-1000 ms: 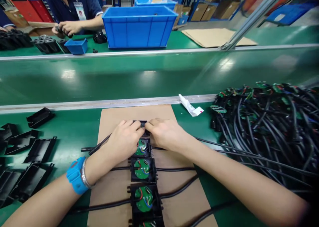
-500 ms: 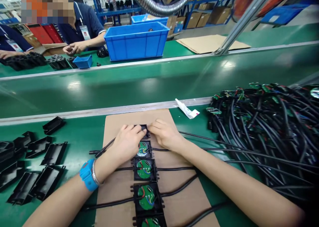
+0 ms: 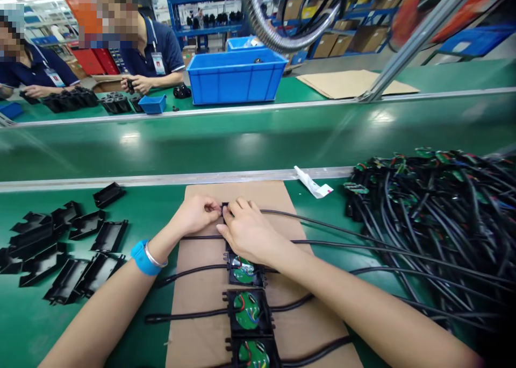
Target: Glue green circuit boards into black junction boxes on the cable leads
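A row of black plastic boxes [image 3: 246, 310] lies on a cardboard sheet, with round green circuit boards [image 3: 252, 353] and coloured wires inside and black cables out of both sides. At the far end of the row, my left hand [image 3: 195, 214] pinches at the left side of the farthest box [image 3: 224, 209]; what its fingertips hold is too small to make out. My right hand [image 3: 250, 233] is closed over that same box, fingers bent onto it, and hides most of it and part of the box below. A black cable [image 3: 282, 213] runs right from there.
Empty black boxes [image 3: 109, 235] lie loose at the left. To the right is a big heap of cables with circuit boards [image 3: 427, 228]. A white tube [image 3: 312, 184] lies beyond the cardboard [image 3: 201, 303]. Across the bench, two people work near a blue bin [image 3: 236, 77].
The view has shifted, so the scene sits farther right. My left hand has moved off the farthest box's top to its left side; my right hand has moved from the right side onto it.
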Demonstrator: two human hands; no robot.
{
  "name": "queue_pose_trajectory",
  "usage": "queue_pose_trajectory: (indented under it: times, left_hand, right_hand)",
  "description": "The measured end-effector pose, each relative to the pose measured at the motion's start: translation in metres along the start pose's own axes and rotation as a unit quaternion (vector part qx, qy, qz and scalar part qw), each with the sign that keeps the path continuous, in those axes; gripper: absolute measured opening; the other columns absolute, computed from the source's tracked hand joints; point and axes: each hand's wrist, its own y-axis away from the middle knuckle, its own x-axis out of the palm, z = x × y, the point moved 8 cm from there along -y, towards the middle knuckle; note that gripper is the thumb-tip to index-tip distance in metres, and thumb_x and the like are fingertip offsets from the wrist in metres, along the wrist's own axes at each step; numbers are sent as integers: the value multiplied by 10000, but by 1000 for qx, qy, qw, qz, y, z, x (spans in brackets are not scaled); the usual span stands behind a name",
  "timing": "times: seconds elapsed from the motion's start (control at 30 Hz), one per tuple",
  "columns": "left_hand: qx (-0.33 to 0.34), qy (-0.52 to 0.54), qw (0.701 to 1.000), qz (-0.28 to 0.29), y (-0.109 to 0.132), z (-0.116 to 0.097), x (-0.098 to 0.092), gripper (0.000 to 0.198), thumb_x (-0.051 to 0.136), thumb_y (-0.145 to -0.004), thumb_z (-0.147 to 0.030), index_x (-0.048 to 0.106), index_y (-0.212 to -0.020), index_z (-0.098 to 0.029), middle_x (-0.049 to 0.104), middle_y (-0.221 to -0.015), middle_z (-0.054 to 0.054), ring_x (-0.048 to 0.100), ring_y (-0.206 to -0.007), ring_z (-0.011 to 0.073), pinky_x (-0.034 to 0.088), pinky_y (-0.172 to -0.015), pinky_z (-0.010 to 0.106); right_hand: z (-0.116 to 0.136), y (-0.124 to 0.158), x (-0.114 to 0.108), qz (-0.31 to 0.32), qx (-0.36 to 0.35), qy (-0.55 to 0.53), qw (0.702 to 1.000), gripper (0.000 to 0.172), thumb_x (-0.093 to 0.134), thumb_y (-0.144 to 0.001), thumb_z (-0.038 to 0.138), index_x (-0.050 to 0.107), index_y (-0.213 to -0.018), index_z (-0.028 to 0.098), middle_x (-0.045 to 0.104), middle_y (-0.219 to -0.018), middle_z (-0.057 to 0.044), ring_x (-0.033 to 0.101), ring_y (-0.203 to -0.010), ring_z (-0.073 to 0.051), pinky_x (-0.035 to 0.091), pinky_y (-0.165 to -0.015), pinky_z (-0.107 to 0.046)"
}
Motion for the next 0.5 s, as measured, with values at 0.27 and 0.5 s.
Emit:
queue_pose_trajectory:
  times: [0.27, 0.5]
  left_hand:
    - [-7, -1, 1000, -13, 4, 0, 0, 120, 591, -766, -201, 700, -746, -156, 688, -769, 12, 602, -684, 134, 432, -631, 219]
    - [14, -46, 998, -37, 3, -1, 1, 135, 586, -792, -214, 711, -823, -172, 683, -800, 15, 611, -690, 139, 463, -667, 228]
  right_hand:
    - [-17, -4, 6, 10, -55, -47, 997, 408, 391, -962, 362, 702, -915, 103, 648, -959, -121, 529, -947, -226, 366, -863, -377]
    - [-10, 4, 13, -56, 13, -27, 998, 479, 337, -977, 364, 646, -1113, 23, 658, -1016, -167, 557, -981, -248, 389, -916, -390]
